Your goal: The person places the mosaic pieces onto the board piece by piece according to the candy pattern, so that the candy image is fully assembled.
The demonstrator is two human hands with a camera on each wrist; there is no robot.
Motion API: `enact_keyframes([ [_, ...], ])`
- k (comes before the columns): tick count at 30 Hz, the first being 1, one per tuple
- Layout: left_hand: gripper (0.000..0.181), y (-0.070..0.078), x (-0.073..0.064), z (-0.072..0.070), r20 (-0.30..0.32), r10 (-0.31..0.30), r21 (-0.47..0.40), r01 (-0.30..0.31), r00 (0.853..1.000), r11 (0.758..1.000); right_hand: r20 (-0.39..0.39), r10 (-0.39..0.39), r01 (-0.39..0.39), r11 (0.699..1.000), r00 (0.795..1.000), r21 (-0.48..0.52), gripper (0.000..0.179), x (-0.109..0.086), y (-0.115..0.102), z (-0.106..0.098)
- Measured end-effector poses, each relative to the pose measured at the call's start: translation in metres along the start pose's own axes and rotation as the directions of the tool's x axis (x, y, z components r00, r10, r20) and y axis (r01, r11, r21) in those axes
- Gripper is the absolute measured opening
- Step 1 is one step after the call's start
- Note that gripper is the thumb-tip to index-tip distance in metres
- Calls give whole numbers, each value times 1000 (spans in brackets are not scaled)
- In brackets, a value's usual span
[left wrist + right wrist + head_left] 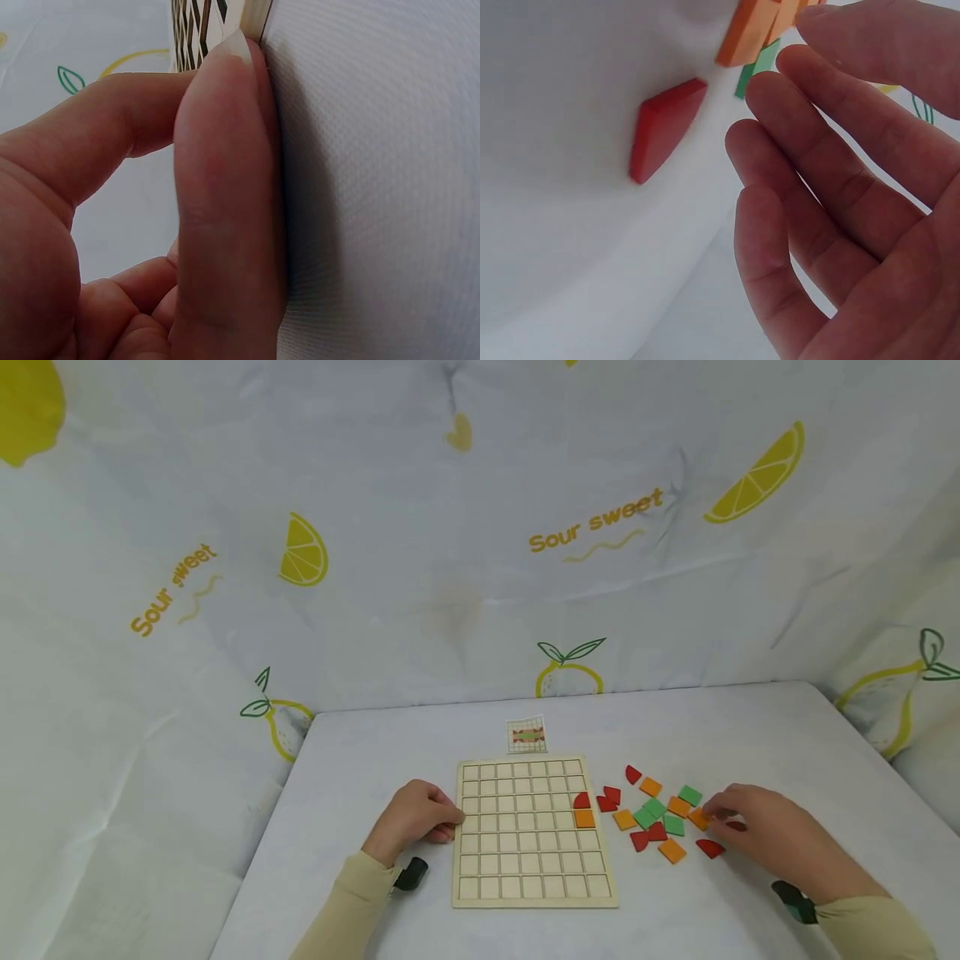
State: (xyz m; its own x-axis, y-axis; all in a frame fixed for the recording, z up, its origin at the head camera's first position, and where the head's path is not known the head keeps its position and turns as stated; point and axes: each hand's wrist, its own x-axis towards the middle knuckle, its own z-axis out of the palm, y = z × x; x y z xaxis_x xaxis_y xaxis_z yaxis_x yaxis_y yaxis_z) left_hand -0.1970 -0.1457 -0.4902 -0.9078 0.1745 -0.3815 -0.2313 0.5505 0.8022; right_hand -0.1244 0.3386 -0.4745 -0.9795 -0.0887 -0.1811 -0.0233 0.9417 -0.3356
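My left hand [420, 814] rests at the left edge of a wooden grid board [510, 903], thumb and index fingertips gripping that edge. In the left wrist view, the thumb [225, 172] lies low against the white cloth, its tip at the board's side [256, 19]. On the board's right column sit a red quarter-circle tile [582, 800] and an orange square tile [584, 818]. My right hand [772, 831] is over the loose tiles, fingertips right at an orange square [701, 818]. Its fingers bend loosely in the right wrist view, near a red tile [667, 127].
Several green tiles [673, 825], orange tiles [672, 852] and red tiles [633, 774] lie scattered right of the board. A small pattern card [527, 736] lies behind it. White cloth with lemon prints [450, 552] rises beyond the table.
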Motion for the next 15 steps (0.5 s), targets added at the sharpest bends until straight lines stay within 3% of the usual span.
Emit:
enact_keyframes([
  [7, 15, -2, 1, -3, -5, -15, 2, 15, 1000, 1000, -49, -83, 83, 996, 995, 15, 17, 18, -25, 5],
  [15, 15, -3, 2, -1, 9, -4, -26, 4, 1000, 1000, -47, -149, 152, 987, 988, 57, 15, 45, -59, 16],
])
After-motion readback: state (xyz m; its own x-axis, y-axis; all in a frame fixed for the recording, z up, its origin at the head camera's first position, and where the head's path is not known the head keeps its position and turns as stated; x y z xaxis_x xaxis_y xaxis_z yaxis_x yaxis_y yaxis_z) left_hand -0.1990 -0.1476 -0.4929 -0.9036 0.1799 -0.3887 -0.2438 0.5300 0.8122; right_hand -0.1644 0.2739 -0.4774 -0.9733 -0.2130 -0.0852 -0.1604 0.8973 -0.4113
